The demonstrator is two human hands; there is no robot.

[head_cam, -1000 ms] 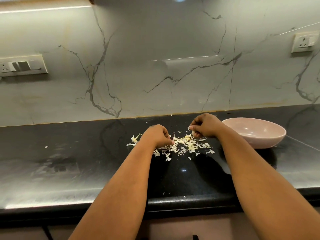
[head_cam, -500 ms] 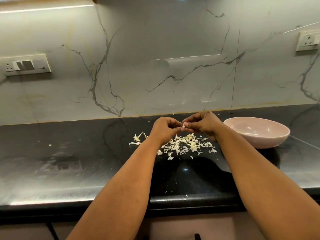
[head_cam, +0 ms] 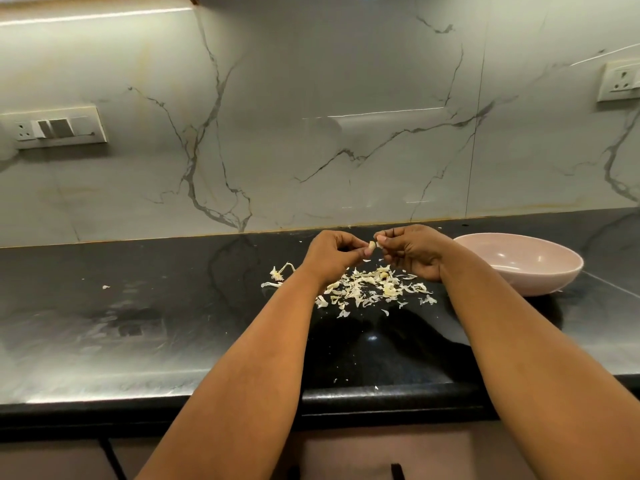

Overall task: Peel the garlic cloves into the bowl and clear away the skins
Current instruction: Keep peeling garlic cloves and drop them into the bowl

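Garlic clove (head_cam: 372,247) pinched between fingertips of left hand (head_cam: 330,256) and right hand (head_cam: 414,250), raised above the scattered garlic skins (head_cam: 367,287) on the black countertop (head_cam: 138,306), higher than a second ago. Pink bowl (head_cam: 540,275) just right of the right wrist.

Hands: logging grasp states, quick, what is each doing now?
Left hand: fingers pinch the garlic clove.
Right hand: fingers pinch the same clove.

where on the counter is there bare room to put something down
The widest bare stretch of counter lies left of the skin pile, with one stray fleck. A smaller patch lies between pile and front edge. Between both hands and the pink bowl is crowded.
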